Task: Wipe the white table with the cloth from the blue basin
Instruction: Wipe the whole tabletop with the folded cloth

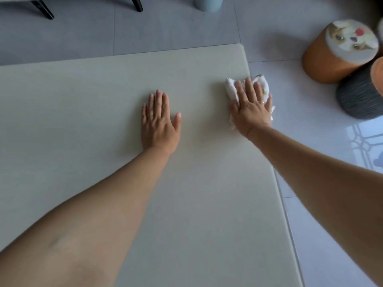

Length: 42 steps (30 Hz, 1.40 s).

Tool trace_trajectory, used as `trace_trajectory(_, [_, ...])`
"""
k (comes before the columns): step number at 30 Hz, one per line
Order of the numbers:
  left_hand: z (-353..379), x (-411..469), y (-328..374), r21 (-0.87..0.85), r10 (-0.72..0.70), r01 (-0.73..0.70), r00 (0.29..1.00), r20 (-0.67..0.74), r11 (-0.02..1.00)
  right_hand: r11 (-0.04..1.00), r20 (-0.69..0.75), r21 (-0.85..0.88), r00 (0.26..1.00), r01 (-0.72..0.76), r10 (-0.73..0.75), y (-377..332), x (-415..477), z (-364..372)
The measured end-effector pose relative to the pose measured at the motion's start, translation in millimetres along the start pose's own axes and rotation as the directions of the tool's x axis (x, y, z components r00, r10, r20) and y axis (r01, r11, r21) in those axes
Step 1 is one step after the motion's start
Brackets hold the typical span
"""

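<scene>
The white table [103, 96] fills most of the view, with its right edge running down past my right arm. A bunched white cloth [231, 89] with a small printed pattern lies at the table's right edge, near the far corner. My right hand [251, 108] presses flat on top of the cloth, fingers spread over it. Flat on the bare tabletop to the left of it rests my left hand [158, 123], palm down, fingers together, holding nothing. The blue basin is not in view.
On the tiled floor right of the table stand an orange round stool [325, 63] with a cat picture and a dark grey stool [360, 96]. Black chair legs [44, 8] and a pale blue cylinder [208, 3] stand beyond the far edge.
</scene>
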<state>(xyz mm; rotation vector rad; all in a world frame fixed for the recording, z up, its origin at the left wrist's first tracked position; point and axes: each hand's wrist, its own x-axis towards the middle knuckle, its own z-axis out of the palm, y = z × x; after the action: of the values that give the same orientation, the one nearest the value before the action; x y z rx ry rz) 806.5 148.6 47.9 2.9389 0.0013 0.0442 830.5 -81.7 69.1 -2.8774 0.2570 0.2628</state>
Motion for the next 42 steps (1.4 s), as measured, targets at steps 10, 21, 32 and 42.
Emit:
trace_trajectory(10, [-3.9, -2.3, 2.5, -0.019, -0.01, 0.009, 0.999, -0.031, 1.0, 0.798, 0.117, -0.143, 0.81, 0.586, -0.574, -52.2, 3.2, 13.7])
trace_trajectory(21, [-7.1, 0.1, 3.6, -0.042, -0.03, 0.03, 1.0, -0.009, 0.999, 0.982, 0.022, 0.01, 0.982, 0.187, -0.187, -128.8, 32.5, 29.2])
trace_trajectory(32, [-8.5, 1.4, 3.9, -0.039, -0.03, 0.031, 0.999, 0.025, 0.999, 0.988, -0.03, 0.03, 0.988, -0.152, 0.153, -62.7, 111.6, -7.6])
trace_trajectory(42, [-10.2, 0.9, 3.9, -0.034, -0.032, 0.034, 0.999, 0.04, 0.999, 0.78, 0.148, -0.121, 0.788, 0.614, -0.597, -118.1, 91.1, 12.7])
